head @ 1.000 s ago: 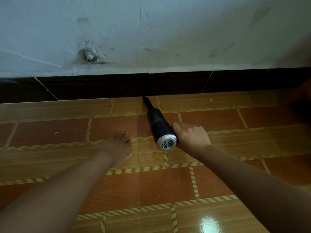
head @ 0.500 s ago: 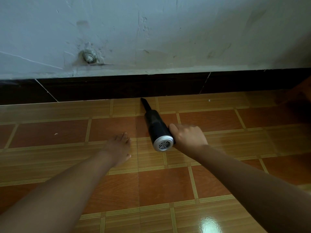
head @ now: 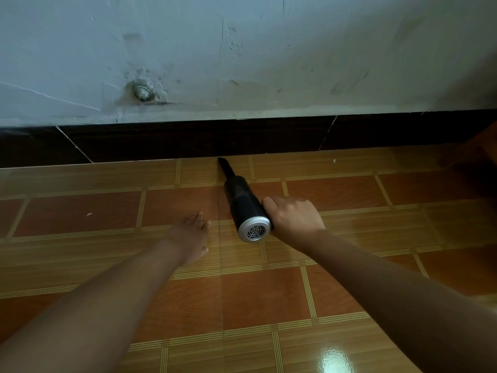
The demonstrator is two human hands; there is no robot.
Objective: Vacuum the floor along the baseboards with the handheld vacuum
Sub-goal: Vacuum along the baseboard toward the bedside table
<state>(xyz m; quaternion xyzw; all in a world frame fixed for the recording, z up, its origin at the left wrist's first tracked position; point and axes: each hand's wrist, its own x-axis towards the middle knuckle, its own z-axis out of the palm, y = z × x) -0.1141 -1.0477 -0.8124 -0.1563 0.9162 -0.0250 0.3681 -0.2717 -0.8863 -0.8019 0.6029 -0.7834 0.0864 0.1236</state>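
Observation:
A black handheld vacuum [head: 243, 201] with a silver vented rear cap lies low over the orange tiled floor [head: 266, 297]. Its thin nozzle points up-left and its tip sits at the foot of the dark baseboard [head: 204, 138]. My right hand [head: 293, 219] grips the vacuum's body from the right side, fingers curled round it. My left hand [head: 191, 235] rests flat on the floor tiles to the left of the vacuum, fingers straight, holding nothing.
A scuffed pale wall [head: 269, 55] rises above the baseboard, with a round metal fitting [head: 142, 91] on it at left. Small white specks lie on the floor at left [head: 89, 214] and near the baseboard at right [head: 334, 160]. A dark shape sits at the far right edge.
The vacuum and my right hand have slid a little to the left along the baseboard. My left hand has stayed planted on the floor.

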